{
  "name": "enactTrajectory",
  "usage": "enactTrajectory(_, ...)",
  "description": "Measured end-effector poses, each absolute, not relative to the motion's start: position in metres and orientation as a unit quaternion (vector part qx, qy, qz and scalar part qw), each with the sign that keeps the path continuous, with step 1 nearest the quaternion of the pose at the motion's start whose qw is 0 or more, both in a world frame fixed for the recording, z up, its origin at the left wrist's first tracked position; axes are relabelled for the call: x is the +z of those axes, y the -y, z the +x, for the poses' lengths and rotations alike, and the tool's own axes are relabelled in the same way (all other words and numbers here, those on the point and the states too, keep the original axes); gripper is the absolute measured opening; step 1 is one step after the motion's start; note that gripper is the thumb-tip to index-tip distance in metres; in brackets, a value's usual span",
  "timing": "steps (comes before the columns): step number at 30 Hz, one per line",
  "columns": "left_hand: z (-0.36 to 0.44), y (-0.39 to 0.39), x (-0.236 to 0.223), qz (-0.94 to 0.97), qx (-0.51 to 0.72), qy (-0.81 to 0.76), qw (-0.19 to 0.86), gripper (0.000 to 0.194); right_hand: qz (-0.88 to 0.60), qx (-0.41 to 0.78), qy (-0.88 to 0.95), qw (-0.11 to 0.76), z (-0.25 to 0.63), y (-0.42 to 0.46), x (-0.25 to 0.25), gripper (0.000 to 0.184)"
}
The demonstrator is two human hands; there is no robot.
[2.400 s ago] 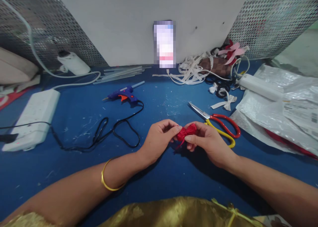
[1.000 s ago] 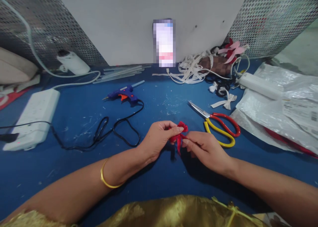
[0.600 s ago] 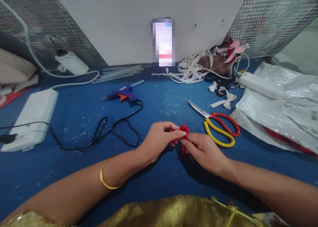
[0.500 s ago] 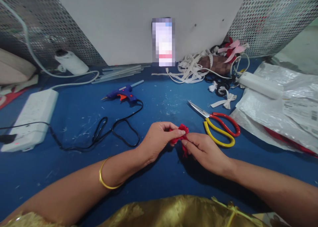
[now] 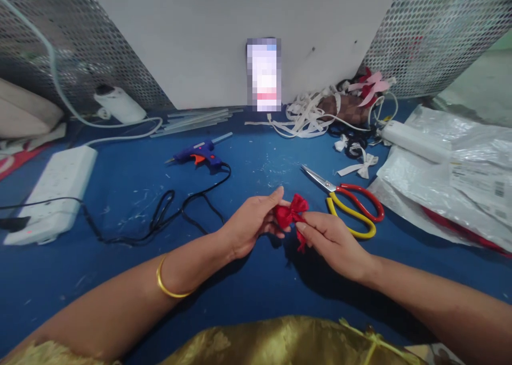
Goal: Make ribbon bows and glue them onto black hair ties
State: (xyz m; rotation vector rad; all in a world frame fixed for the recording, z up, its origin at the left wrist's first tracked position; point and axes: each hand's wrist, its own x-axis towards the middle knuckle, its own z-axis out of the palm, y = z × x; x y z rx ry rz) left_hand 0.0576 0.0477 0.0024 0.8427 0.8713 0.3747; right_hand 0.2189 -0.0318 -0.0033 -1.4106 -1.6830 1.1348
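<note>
A red fabric bow (image 5: 294, 210) is held above the blue table, its loops spread and a tail hanging down. My right hand (image 5: 330, 240) pinches the bow's right side between thumb and fingers. On the other side, my left hand (image 5: 256, 221) has its thumb raised away from its curved fingers, which lie beside and partly behind the bow's left loop. Whether those fingertips touch the fabric is hard to see. Scissors (image 5: 346, 194) with one red and one yellow handle lie just beyond my right hand, blades pointing to the far left.
A blue glue gun (image 5: 202, 153) with a black cord lies at centre left, near a white power strip (image 5: 54, 189). Clear glue sticks (image 5: 196, 120) and a propped phone (image 5: 264, 74) line the back. White ribbons (image 5: 308, 112), a small bow (image 5: 364, 165) and plastic packaging (image 5: 432, 178) occupy the right.
My left thumb has lifted off the red bow and the left fingers have loosened. The bow's loops now show more fully. My right hand keeps its pinch.
</note>
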Motion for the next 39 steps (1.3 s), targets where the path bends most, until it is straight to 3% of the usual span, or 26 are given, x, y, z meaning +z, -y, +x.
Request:
enactTrajectory(8,0.057,-0.043,0.003,0.425,0.178,-0.423,0.780,0.025,-0.532,0.392,0.682,0.313,0.219,0.031,-0.007,0.028)
enactTrajectory(19,0.059,-0.037,-0.001,0.426,0.200,-0.440,0.765,0.024,-0.488,0.276,0.786,0.259,0.222,0.033,-0.010,0.020)
enactTrajectory(25,0.060,-0.040,0.001,0.458,0.217,-0.443,0.739,0.026,-0.585,0.436,0.566,0.382,0.222,0.030,-0.004,0.027)
enactTrajectory(29,0.059,-0.040,0.002,0.487,0.204,-0.428,0.733,0.029,-0.565,0.537,0.445,0.440,0.221,0.024,-0.004,0.027)
enactTrajectory(33,0.058,-0.038,0.002,0.489,0.216,-0.408,0.740,0.035,-0.550,0.570,0.414,0.448,0.219,0.022,-0.006,0.028)
enactTrajectory(39,0.060,-0.036,0.000,0.467,0.251,-0.441,0.724,0.020,-0.564,0.560,0.441,0.416,0.217,0.025,-0.008,0.024)
